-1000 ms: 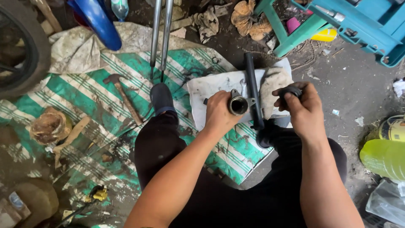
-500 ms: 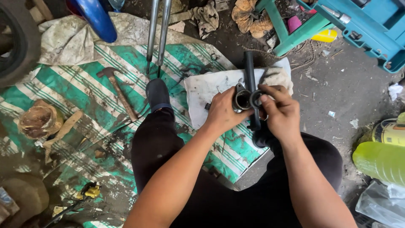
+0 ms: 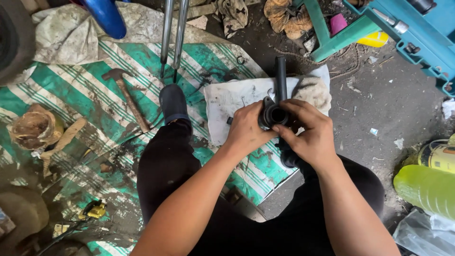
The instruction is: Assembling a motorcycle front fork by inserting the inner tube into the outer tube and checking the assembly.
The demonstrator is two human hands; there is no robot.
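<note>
Your fingers are clamped from both sides on a short black tubular part (image 3: 273,115) held open end up at the centre of the frame, above your knees: your left hand (image 3: 246,130) wraps its left side, thumb near the rim, while your right hand (image 3: 310,135) curls over the right side with its fingertips (image 3: 290,105) pressed at the mouth of the bore. By the look of it, you are seating or working something into that opening, though what sits inside the dark bore cannot be made out. The next move would call for a steady left-hand hold while the right fingers press squarely, so nothing cocks in the bore. Just behind the part, a long black tube (image 3: 281,78) runs up the frame, lying on a soiled white cloth (image 3: 232,102) with a grubby rag (image 3: 313,90) beside it at the right. Your shoe (image 3: 173,103) rests left of the cloth on the green-and-white striped tarp (image 3: 71,95), where a hammer (image 3: 125,97) lies further left. Two chrome fork tubes (image 3: 173,33) stand at the upper centre, and a teal plastic tool case (image 3: 417,38) fills the upper right.
</note>
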